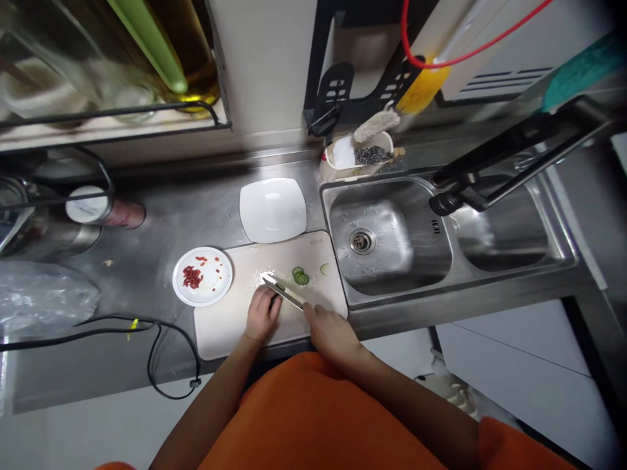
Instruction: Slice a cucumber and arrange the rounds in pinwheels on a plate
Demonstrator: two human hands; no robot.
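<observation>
A white cutting board (230,320) lies on the steel counter. My left hand (262,315) rests on it with fingers curled, pressing down on a small green vegetable piece (280,285) beside the blade. In my right hand (329,329), closed round the handle, is a knife (281,291) whose blade points up-left across the board. Three cucumber slices (300,277) lie just beyond the blade, one of them (324,268) further right.
A round plate with chopped red chilli (202,276) sits left of the board. A square white plate (273,209) is behind it. The double sink (392,238) with black faucet (494,170) is at right. A black cable (151,339) loops at the counter's front left.
</observation>
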